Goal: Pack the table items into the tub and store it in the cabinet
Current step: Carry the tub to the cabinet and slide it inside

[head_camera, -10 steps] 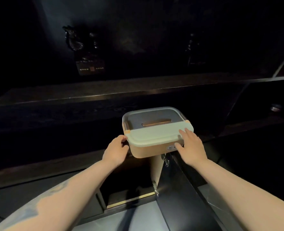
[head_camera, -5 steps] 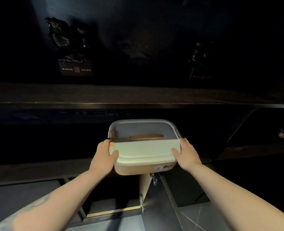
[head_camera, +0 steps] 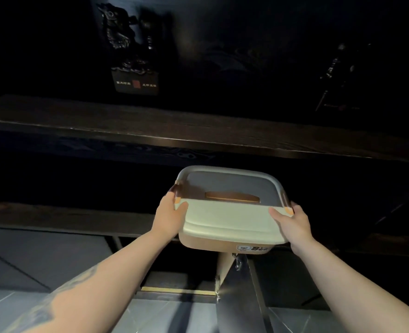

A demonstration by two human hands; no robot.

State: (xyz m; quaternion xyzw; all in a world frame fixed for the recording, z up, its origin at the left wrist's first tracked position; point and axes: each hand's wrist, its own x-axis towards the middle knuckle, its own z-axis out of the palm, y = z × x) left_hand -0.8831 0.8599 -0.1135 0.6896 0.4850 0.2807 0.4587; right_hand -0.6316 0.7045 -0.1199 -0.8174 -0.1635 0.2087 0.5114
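Note:
A beige tub [head_camera: 225,245] with a pale lid and a brown recessed handle sits in the air at the centre of the head view. My left hand [head_camera: 168,218] grips its left side, thumb on the lid. My right hand [head_camera: 292,221] grips its right side the same way. The tub is level, its far half reaching into the dark shelf opening of the cabinet [head_camera: 198,138]. A small sticker shows on its front lower right. Its contents are hidden by the lid.
A dark wooden shelf board [head_camera: 78,121] runs across above the tub, with a dark figurine on a labelled base [head_camera: 131,56] on it. Below the tub an open cabinet door [head_camera: 242,301] stands edge-on, with a key hanging from its lock. Grey tile floor lies below.
Both hands have shifted to the tub's sides and pushed it further forward into the shelf opening. The view has tilted up and moved closer to the cabinet.

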